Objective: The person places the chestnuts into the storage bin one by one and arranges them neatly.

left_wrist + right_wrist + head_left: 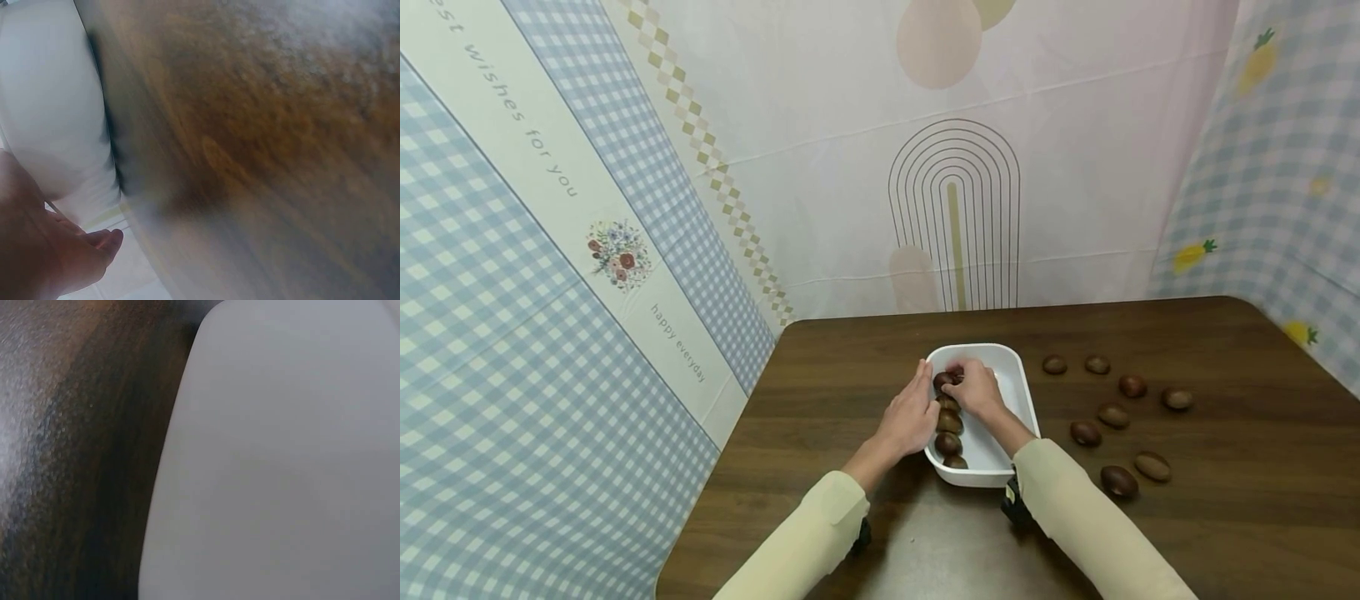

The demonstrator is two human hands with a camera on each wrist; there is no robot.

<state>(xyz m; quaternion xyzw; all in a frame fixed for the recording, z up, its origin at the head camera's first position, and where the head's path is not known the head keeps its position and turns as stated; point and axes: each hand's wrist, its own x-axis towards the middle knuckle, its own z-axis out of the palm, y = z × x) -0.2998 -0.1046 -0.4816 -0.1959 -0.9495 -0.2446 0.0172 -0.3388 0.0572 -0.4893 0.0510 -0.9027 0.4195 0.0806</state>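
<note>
A white rectangular tray point(1019, 392) sits on the table, with a row of brown chestnuts point(949, 422) lined up along its left wall. My left hand point(912, 412) lies along the tray's left side, its fingers extended against the rim. In the left wrist view, that hand point(56, 256) shows beside the tray's white wall point(56, 100). My right hand point(976, 388) reaches inside the tray and pinches a chestnut at the far end of the row; the fingers partly hide it. The right wrist view holds only the tray's pale outer wall point(269, 456) and table, no hand.
Several loose chestnuts point(1113, 415) lie scattered on the brown wooden table point(850, 358) to the right of the tray. A patterned cloth point(835, 167) hangs behind the table, and a blue checked one point(482, 333) hangs at the left.
</note>
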